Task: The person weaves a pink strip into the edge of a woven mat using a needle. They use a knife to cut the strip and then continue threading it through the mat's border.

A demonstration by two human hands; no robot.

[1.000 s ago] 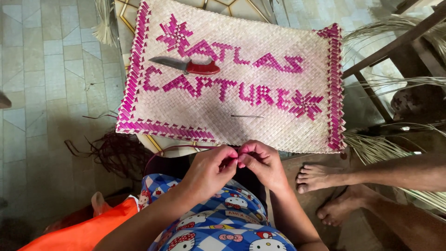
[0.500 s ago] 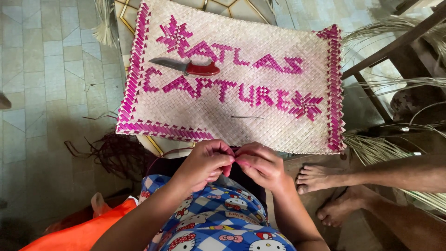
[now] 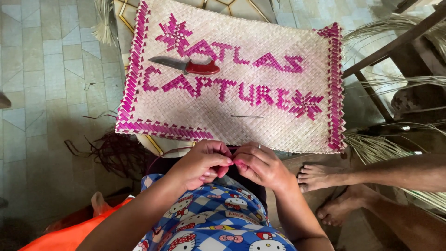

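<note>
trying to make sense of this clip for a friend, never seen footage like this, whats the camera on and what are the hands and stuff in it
There is no machine here. One camera sits on a person's head and looks down, so the two bare arms coming up from the bottom are that person's own. The left hand and right hand meet fingertip to fingertip, pinching something small and pink; what it is cannot be told. Ahead lies a woven mat with a pink border and pink stitched lettering. On it rest a red-handled knife and a thin needle. Loose dry straw strips lie to the right, where another person's bare feet show.

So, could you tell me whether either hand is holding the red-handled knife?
No, the red-handled knife lies on the woven mat, apart from both hands.
</note>
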